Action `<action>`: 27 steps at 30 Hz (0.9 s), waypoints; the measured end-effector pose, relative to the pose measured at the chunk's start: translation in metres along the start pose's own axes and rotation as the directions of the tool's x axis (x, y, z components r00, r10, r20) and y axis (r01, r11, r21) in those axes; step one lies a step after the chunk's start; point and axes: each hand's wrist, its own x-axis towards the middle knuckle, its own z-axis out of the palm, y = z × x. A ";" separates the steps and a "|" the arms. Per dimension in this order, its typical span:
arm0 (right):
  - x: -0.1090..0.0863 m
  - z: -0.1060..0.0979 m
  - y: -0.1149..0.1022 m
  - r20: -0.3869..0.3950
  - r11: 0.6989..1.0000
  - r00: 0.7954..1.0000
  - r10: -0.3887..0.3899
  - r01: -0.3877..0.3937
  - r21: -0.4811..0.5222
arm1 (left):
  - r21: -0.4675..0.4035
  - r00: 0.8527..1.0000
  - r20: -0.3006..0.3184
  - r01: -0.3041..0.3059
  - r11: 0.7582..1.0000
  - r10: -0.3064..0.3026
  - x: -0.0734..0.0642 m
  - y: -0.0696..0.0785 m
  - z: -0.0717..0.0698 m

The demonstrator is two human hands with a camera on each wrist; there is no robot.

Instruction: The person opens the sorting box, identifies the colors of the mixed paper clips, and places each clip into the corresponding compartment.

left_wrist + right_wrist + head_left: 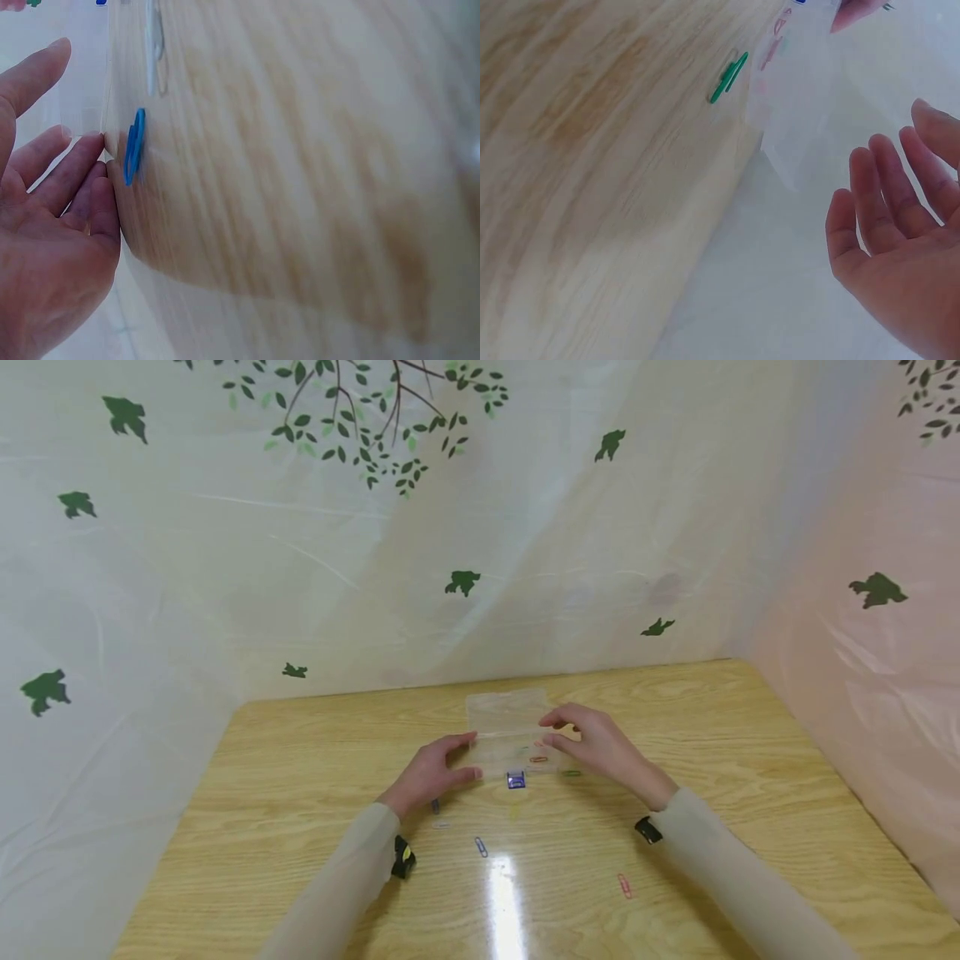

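A clear plastic box (495,756) with its lid (510,712) raised at the back stands near the table's far side. A blue label (516,779) marks its front, and a red paper clip (538,759) shows through the plastic. At the box's left side is my left hand (435,772), thumb and fingers spread; whether it touches the box I cannot tell. My right hand (600,747) hovers by the right side with loosely bent fingers, holding nothing. In the right wrist view a gap separates that hand from the box (795,97). A green paper clip (572,773) lies just right of the box.
On the wooden table (300,827) lie a blue paper clip (481,847), a white one (440,825), a yellow one (513,812) and a pink one (625,886). Another blue clip (135,146) lies close to my left hand. A pale curtain (337,593) hangs behind the table.
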 end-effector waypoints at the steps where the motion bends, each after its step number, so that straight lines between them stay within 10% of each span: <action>1: -0.002 -0.001 0.000 -0.002 1.000 1.000 -0.005 0.005 -0.007 | -0.001 1.000 0.000 -0.001 1.000 0.001 0.000 0.000 0.000; 27: -0.055 -0.019 0.009 0.080 0.999 0.997 -0.021 0.024 -0.035 | 0.018 1.000 -0.010 0.012 1.000 -0.012 -0.003 0.001 0.003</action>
